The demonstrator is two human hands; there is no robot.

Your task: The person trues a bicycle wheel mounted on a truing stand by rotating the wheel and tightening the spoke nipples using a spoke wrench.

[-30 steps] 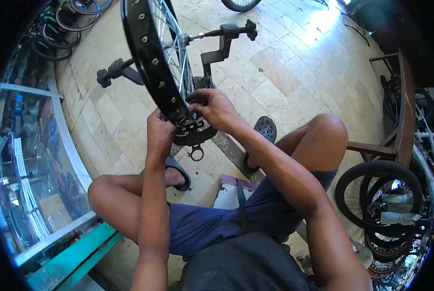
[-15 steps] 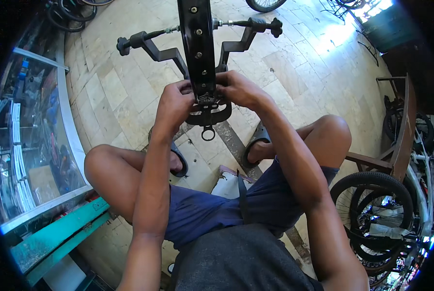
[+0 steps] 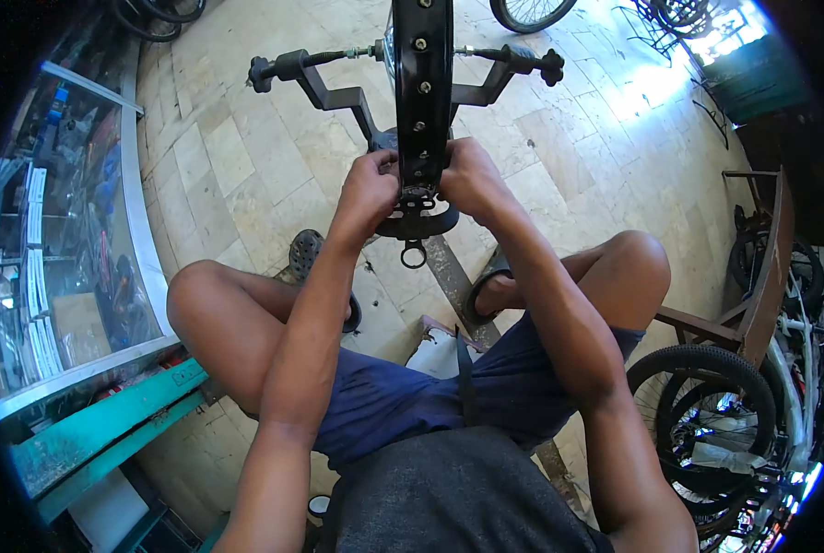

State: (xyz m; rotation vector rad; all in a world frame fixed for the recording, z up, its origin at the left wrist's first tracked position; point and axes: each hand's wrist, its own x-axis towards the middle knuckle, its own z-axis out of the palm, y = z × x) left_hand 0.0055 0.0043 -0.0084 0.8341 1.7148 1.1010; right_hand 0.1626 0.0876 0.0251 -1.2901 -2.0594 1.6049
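Note:
In front of me a black bicycle wheel rim (image 3: 423, 106), seen edge-on with a row of spoke nipples along it, stands upright in a dark truing stand (image 3: 343, 100). The stand's bent arms reach out to both sides of the axle and end in black knobs. My left hand (image 3: 371, 192) is closed at the rim's left side, low down. Against the right side my right hand (image 3: 468, 180) is closed as well. The fingertips of both go out of sight beside and behind the rim, so what they grip is hidden. Just below the hands is a black bracket with a ring (image 3: 414, 253).
A glass display case (image 3: 85, 240) and a green bench (image 3: 108, 424) line the left. Bicycle wheels (image 3: 707, 405) and a brown frame (image 3: 762, 276) stand on the right. Another wheel (image 3: 532, 11) is at the far side of the tiled floor (image 3: 246, 175). Between my feet lies a torn carton (image 3: 435, 350).
The rim and stand now appear farther right in the picture, and both hands have shifted right with them. The right fingers, partly seen before, are now more hidden. My left clog shows more.

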